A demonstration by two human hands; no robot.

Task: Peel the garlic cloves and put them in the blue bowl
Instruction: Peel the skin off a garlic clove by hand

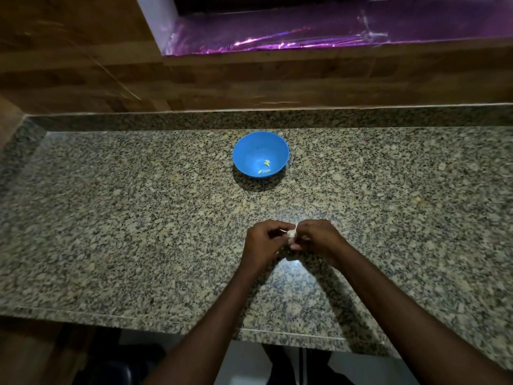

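Note:
A blue bowl (261,154) stands on the granite counter, toward the back, with a few small pale garlic pieces (265,165) inside. Nearer the front edge, my left hand (263,243) and my right hand (316,237) meet over the counter. Between their fingertips sits a small whitish garlic (291,233), pinched from both sides with curled fingers. Most of the garlic is hidden by the fingers, so I cannot tell how much skin is on it.
The speckled granite counter (138,218) runs wide to both sides, with its front edge (166,320) just below my forearms. A wood-panelled wall (83,65) rises behind it, and a window sill covered in shiny purple film (305,34) sits above.

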